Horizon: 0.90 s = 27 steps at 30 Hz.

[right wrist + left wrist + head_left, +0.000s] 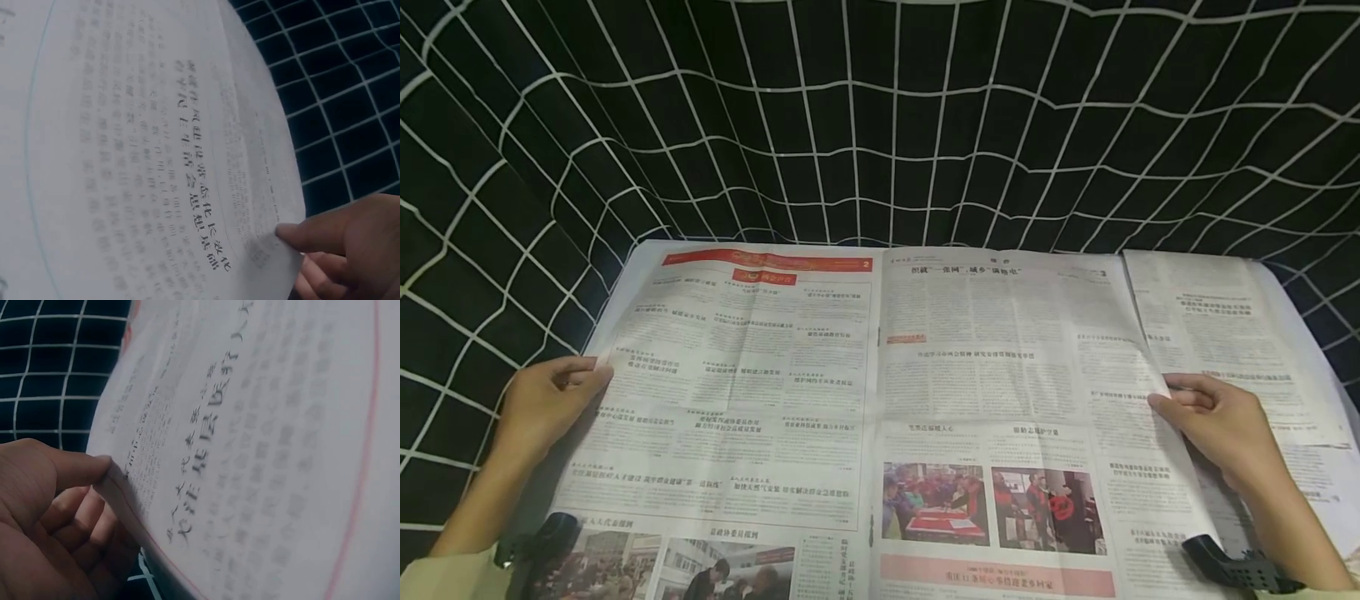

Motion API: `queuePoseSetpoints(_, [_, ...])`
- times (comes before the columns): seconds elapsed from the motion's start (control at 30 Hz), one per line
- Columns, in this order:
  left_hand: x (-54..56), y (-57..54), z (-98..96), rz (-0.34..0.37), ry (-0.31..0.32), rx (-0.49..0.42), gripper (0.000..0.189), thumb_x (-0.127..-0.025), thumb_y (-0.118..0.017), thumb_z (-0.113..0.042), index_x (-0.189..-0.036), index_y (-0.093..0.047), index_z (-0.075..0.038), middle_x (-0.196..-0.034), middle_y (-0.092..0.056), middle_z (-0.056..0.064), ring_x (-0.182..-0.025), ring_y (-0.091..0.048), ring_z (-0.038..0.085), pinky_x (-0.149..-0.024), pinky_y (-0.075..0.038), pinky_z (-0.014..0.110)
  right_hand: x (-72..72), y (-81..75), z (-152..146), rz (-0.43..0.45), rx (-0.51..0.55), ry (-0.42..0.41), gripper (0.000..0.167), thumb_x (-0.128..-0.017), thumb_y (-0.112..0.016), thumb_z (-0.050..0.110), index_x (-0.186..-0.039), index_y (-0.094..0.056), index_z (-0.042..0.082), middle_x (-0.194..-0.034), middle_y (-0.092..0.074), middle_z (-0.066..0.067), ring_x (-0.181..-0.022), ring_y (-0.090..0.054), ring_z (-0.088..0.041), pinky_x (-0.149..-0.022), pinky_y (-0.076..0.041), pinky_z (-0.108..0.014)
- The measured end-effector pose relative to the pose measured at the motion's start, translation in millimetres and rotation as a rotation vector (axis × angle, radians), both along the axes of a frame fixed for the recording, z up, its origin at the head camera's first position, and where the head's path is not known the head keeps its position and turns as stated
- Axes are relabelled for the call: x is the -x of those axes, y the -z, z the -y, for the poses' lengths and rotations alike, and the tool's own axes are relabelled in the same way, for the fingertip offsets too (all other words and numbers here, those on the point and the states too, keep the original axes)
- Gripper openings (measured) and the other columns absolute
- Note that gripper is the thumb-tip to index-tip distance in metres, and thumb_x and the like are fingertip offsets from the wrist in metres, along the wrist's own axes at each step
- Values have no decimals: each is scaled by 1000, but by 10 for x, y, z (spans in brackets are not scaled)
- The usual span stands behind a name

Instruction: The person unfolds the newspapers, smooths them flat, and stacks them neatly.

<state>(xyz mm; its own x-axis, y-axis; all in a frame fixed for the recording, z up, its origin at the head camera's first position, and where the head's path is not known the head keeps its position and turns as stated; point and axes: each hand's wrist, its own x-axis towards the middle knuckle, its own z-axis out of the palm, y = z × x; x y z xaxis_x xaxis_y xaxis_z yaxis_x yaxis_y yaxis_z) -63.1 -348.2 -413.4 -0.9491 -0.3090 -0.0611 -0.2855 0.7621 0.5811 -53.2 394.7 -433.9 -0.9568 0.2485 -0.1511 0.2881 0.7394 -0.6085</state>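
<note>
A wide newspaper (880, 392) lies spread out in the head view, with a red banner at its top left and photos near the bottom. My left hand (553, 400) pinches its left edge between thumb and fingers. On the opposite side, my right hand (1221, 417) pinches the right edge the same way. The left wrist view shows the left thumb (81, 470) on top of the sheet (250, 456), fingers curled beneath. In the right wrist view the right thumb (312, 234) presses on the printed face, and the other fingers are partly hidden behind the paper.
More newspaper sheets (1217, 325) lie beneath and to the right of the spread one. Black cloth with a white grid (880, 125) rises behind and at both sides. Dark wrist straps (1236, 567) sit on both forearms.
</note>
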Motion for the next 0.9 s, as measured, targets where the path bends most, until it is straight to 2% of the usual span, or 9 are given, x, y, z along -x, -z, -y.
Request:
queuePoseSetpoints(0.1, [13, 26, 29, 22, 11, 3, 52, -102, -69, -27, -132, -64, 15, -107, -73, 34, -68, -63, 13, -52, -49, 22, 1, -24, -15, 9, -52, -15, 62, -101, -72, 30, -142, -56, -14, -96, -79, -23, -65, -66, -2, -55, -53, -21])
queuePoseSetpoints(0.2, [20, 52, 57, 60, 16, 9, 54, -101, -69, -30, -131, -65, 15, -109, -74, 34, -70, -65, 14, -54, -48, 22, 19, -53, -25, 20, -88, -18, 62, -100, -72, 31, -140, -57, -13, -105, -78, -30, -65, -65, -5, -54, -51, -22])
queuePoseSetpoints(0.33, [31, 97, 78, 75, 15, 20, 54, -100, -70, -32, -129, -67, 14, -107, -76, 31, -69, -64, 13, -55, -47, 23, 39, -47, 11, 16, -88, 11, 59, -99, -73, 29, -137, -59, -13, -99, -79, -26, -63, -63, -4, -53, -50, -22])
queuePoseSetpoints(0.63, [102, 239, 23, -26, 20, 71, 45, -101, -69, -29, -122, -72, 11, -104, -77, 29, -72, -66, 14, -55, -45, 19, 7, -54, -18, 40, -102, 23, 59, -98, -75, 38, -129, -66, -11, -97, -79, -22, -66, -61, -3, -56, -46, -19])
queuePoseSetpoints(0.77, [77, 233, 28, -27, 12, 82, 45, -103, -66, -29, -123, -71, 11, -107, -76, 31, -82, -72, 32, -59, -44, 22, -1, -55, -6, 36, -97, 10, 58, -99, -73, 35, -132, -63, -12, -100, -78, -26, -66, -62, -4, -55, -48, -20])
queuePoseSetpoints(0.9, [62, 193, 61, -14, 9, 111, 46, -105, -61, -28, -127, -68, 12, -110, -73, 34, -94, -69, 44, -63, -42, 28, -7, -59, 39, 14, -122, 1, 52, -100, -72, 30, -131, -65, -11, -100, -78, -27, -67, -61, -5, -55, -46, -21])
